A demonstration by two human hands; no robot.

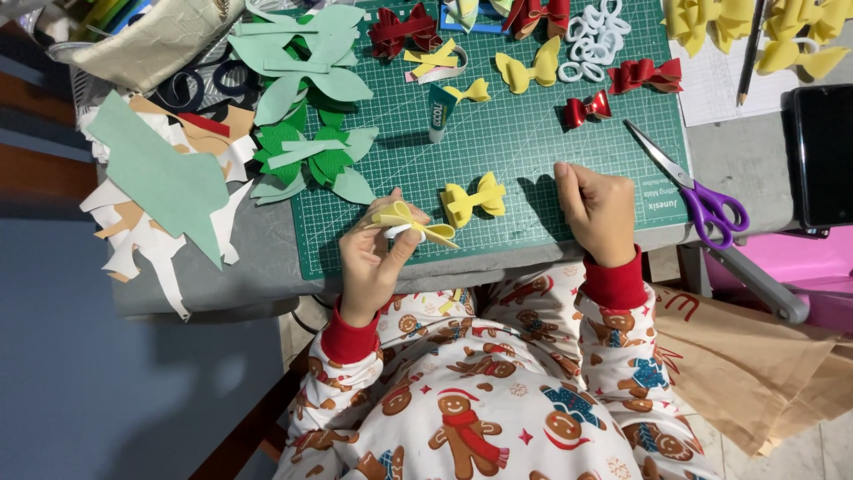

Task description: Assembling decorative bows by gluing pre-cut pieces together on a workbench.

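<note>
One slip of the left hand (373, 258), whose grip pinches a half-folded pale yellow foam bow (410, 224) above the green cutting mat (533, 142), could unfold it, while the right hand (597, 212) rests loosely curled and empty nearby.

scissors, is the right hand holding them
No, the purple-handled scissors lie on the mat's edge, apart from the right hand.

We saw a grey table (737, 169) carrying a green cutting mat (533, 142). Beside the mat lay purple-handled scissors (702, 200), a black tablet (822, 156), white paper scraps (142, 240) and a pale green sheet (160, 173).
</note>
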